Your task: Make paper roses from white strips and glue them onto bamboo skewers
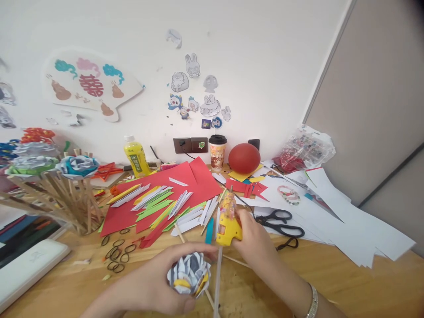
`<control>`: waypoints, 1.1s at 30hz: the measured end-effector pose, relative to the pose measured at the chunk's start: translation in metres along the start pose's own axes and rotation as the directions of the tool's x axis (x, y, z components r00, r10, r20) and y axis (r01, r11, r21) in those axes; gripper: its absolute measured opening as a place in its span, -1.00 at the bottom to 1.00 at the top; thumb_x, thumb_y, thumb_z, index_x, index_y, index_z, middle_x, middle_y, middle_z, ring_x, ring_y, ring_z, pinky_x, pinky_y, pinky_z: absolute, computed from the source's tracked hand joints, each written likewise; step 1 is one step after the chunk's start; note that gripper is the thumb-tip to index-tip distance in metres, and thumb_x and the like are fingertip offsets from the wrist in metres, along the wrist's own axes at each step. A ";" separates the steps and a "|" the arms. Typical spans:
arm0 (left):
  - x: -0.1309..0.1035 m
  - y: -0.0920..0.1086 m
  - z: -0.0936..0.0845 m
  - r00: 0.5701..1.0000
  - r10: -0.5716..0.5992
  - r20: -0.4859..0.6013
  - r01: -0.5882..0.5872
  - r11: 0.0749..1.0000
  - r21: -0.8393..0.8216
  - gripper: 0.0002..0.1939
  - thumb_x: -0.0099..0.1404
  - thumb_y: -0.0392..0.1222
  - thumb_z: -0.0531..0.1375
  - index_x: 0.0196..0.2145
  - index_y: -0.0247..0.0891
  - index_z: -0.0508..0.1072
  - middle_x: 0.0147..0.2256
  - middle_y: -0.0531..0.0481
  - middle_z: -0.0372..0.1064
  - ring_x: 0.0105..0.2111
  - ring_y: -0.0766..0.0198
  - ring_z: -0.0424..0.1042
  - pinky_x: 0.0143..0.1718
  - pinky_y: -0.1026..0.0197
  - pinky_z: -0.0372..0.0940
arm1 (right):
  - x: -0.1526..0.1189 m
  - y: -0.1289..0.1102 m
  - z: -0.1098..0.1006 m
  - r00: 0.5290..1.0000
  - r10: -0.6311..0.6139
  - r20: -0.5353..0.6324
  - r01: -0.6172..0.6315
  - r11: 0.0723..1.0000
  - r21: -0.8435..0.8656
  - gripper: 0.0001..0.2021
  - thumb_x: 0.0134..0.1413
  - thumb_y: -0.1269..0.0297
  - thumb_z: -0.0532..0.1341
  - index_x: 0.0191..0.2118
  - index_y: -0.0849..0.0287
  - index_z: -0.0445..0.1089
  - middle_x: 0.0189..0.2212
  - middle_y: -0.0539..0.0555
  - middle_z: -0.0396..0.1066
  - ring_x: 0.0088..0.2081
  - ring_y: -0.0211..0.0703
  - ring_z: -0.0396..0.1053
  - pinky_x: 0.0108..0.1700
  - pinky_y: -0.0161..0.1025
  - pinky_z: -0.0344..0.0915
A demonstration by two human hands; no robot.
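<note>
Both hands are operating side by side over the near part of the wooden table [364, 289]. The left hand [157, 276] is cupping the paper flower [190, 271], its thumb lying along the near side and its fingers curving around the far side. The right hand [249, 238] is gripping the yellow glue gun [229, 227]; whether it is pressing the trigger cannot be told. The nozzle is pointing away from the flower, and no glue is visibly reaching the petals. The clear glue stick [217, 278] is extending from the gun's rear, just right of the flower.

Progress, by judgement: the flower is nearing full shape, its white and grey petals overlapping densely and yellow pieces showing on its near side. A thin wooden stick [210, 299] is passing below it; attachment cannot be confirmed. Folded paper strips [155, 207] are lying beyond the left hand, on and around red paper [203, 176], apparently awaiting use. Other paper flowers [77, 165] are standing on sticks [74, 201] well to the left of the left hand, seemingly complete. Black scissors [263, 220] are lying just right of the right hand.
</note>
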State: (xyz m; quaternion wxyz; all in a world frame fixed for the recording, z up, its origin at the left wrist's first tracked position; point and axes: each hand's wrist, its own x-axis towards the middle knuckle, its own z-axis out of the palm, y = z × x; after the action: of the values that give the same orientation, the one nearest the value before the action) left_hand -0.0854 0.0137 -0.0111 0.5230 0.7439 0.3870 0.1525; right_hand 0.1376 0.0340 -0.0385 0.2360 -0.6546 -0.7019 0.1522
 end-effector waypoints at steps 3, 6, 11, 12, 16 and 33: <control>0.000 -0.006 0.000 0.995 -0.038 0.094 0.050 0.990 -0.133 -0.23 -0.19 -0.46 0.27 0.02 0.00 0.35 0.06 0.08 0.32 0.06 -0.04 0.26 0.11 0.01 0.11 | 0.000 -0.001 -0.003 1.000 0.012 -0.012 -0.012 0.999 0.044 -0.65 -0.20 0.50 0.16 -0.18 0.17 0.21 -0.23 0.11 0.35 -0.22 -0.05 0.37 -0.37 -0.31 0.08; 0.004 -0.012 0.009 0.973 0.021 0.231 0.059 0.940 -0.337 -0.27 -0.25 -0.36 0.37 -0.03 -0.09 0.41 0.01 0.01 0.37 0.01 -0.04 0.30 0.05 0.03 0.17 | -0.002 -0.004 -0.004 1.000 0.010 0.017 -0.011 0.998 0.062 -0.67 -0.17 0.45 0.18 -0.17 0.16 0.21 -0.24 0.10 0.37 -0.24 -0.02 0.38 -0.36 -0.29 0.10; 0.011 -0.017 0.019 0.963 0.138 0.230 0.052 0.746 -0.664 -0.32 -0.22 -0.13 0.44 -0.07 -0.20 0.43 -0.21 -0.03 0.44 -0.26 0.22 0.42 -0.22 0.23 0.32 | -0.007 -0.008 -0.003 0.998 -0.007 0.061 0.005 1.000 0.025 -0.69 -0.13 0.31 0.22 -0.18 0.15 0.21 -0.27 0.09 0.39 -0.29 0.01 0.40 -0.39 -0.27 0.08; 0.011 -0.018 0.020 0.966 0.128 0.226 0.063 0.728 -0.682 -0.34 -0.20 -0.10 0.43 -0.07 -0.20 0.43 -0.23 -0.02 0.43 -0.32 0.27 0.42 -0.29 0.27 0.33 | -0.008 -0.008 -0.003 0.998 -0.011 0.060 0.011 1.000 0.008 -0.69 -0.13 0.33 0.22 -0.18 0.15 0.21 -0.27 0.10 0.39 -0.28 0.01 0.40 -0.39 -0.27 0.07; 0.008 -0.020 0.018 0.966 0.113 0.231 0.069 0.750 -0.658 -0.32 -0.23 -0.21 0.44 -0.07 -0.16 0.43 -0.24 0.01 0.44 -0.34 0.29 0.42 -0.28 0.29 0.32 | -0.010 -0.007 -0.004 0.997 -0.047 0.062 0.047 0.999 -0.001 -0.68 -0.15 0.42 0.19 -0.18 0.16 0.21 -0.27 0.10 0.39 -0.27 0.00 0.39 -0.36 -0.26 0.10; 0.013 -0.017 0.024 0.965 0.232 0.119 -0.076 0.686 -0.723 -0.19 -0.04 -0.08 0.38 0.12 0.00 0.09 -0.03 -0.07 0.31 -0.28 0.27 0.40 -0.23 0.20 0.24 | -0.008 0.010 0.013 0.894 -0.342 -0.290 0.274 0.929 -0.250 -0.80 -0.14 0.41 0.21 -0.29 0.20 0.28 -0.40 0.09 0.36 -0.47 -0.10 0.37 -0.51 -0.26 0.20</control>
State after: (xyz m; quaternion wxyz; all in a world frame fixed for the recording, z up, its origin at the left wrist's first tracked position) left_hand -0.0685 0.0103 -0.0387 0.7914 0.5247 0.1785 0.2579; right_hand 0.1395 0.0287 -0.0552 0.3027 -0.5714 -0.7595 -0.0706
